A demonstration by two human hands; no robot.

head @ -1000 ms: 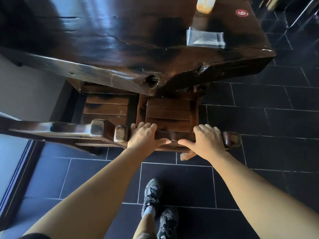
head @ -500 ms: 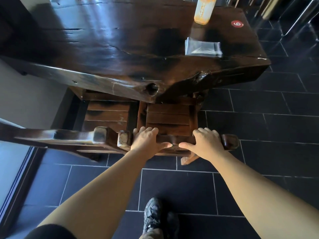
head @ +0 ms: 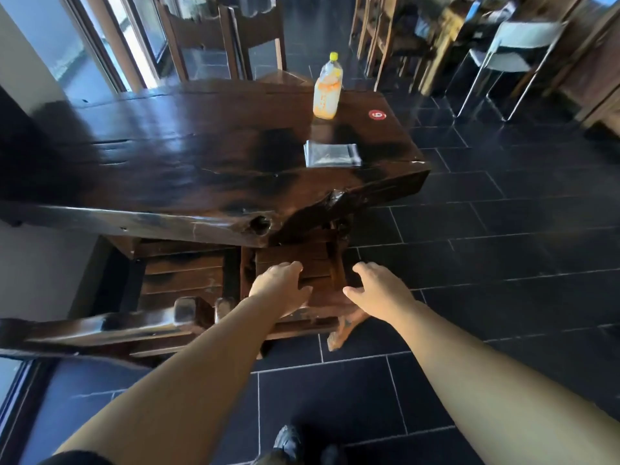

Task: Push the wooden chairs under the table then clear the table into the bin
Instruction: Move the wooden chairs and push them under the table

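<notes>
A dark wooden table (head: 188, 169) fills the upper left. Two wooden chairs stand side by side with their seats under its near edge: the left chair (head: 181, 280) and the right chair (head: 302, 260). My left hand (head: 281, 288) hovers over the right chair's back rail with fingers apart. My right hand (head: 377, 288) is off the rail to the right, fingers spread, holding nothing. On the table's right end stand a plastic bottle of orange drink with a yellow cap (head: 327, 90) and a flat clear plastic bag (head: 332, 154). No bin is in view.
A red round sticker (head: 377, 114) marks the table's far right corner. Two more wooden chairs (head: 235, 38) stand at the table's far side. A white metal-framed chair (head: 510, 55) and other furniture are at the upper right. Dark tiled floor (head: 503, 263) lies to the right.
Both hands have let go of the right chair's back rail and lifted off it. The chair sits further under the table. My view has tilted up, showing the far side of the room.
</notes>
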